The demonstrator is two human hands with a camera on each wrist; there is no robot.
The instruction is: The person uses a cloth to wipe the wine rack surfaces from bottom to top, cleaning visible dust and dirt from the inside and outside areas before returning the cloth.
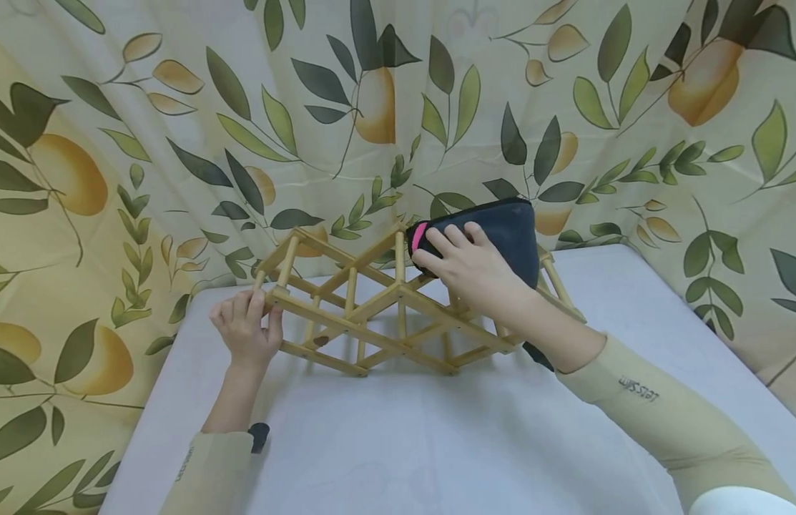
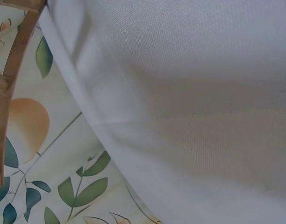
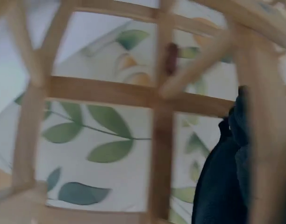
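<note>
A wooden folding lattice rack (image 1: 372, 315) of crossed slats and round dowels stands tilted over the white surface. At its left end my left hand (image 1: 246, 325) grips a corner, fingers over the slats. A navy pouch (image 1: 507, 236) with black edging and a pink strip lies against the top right part of the rack. My right hand (image 1: 478, 272) holds this pouch, its fingers spread across the side. In the right wrist view, the rack's slats (image 3: 101, 88) fill the foreground and the dark pouch (image 3: 218, 182) is at right. Only a rack edge (image 2: 14, 60) shows in the left wrist view.
A white cloth-covered table (image 1: 398, 443) lies under the rack. Behind and beside it hangs a curtain (image 1: 398, 100) printed with leaves and fruit. A small black device (image 1: 259, 436) sits at the left wrist.
</note>
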